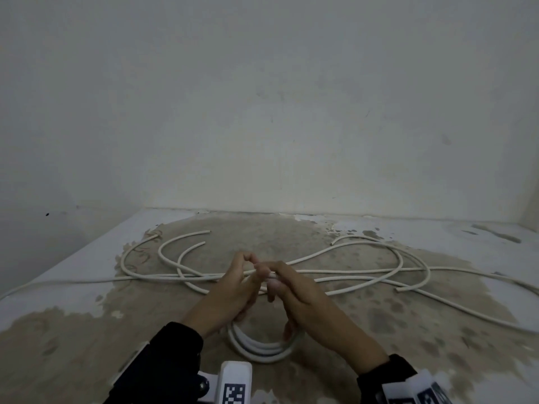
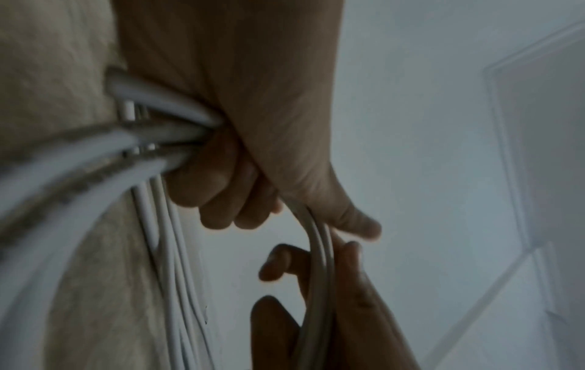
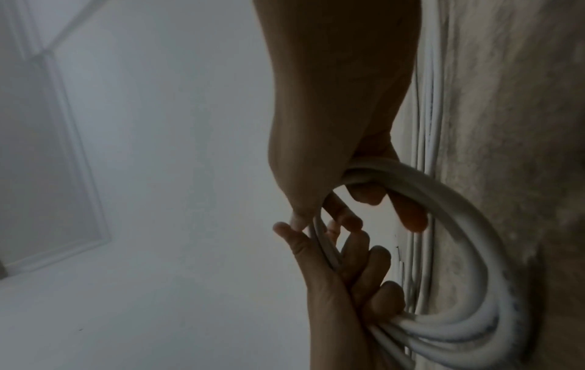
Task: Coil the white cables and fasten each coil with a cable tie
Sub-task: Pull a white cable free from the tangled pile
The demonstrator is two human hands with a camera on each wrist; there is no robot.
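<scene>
Both hands, left hand (image 1: 233, 290) and right hand (image 1: 300, 298), grip the white coil (image 1: 262, 346)

From my head view, the coil (image 1: 264, 346) sits near me at the centre of the table (image 1: 87, 330), its near arc on the surface. My left hand (image 1: 230, 293) grips the coil's left side and my right hand (image 1: 300, 295) grips its right side; the fingertips of both meet over the coil's far part. Beyond the hands, the loose cables (image 1: 335, 278) lie across the table from the left edge to the right edge, crossing one another just behind my fingers. Several cut ends lie far left, another far right of centre. The wall (image 1: 262, 112) stands behind the table's far edge.
</scene>
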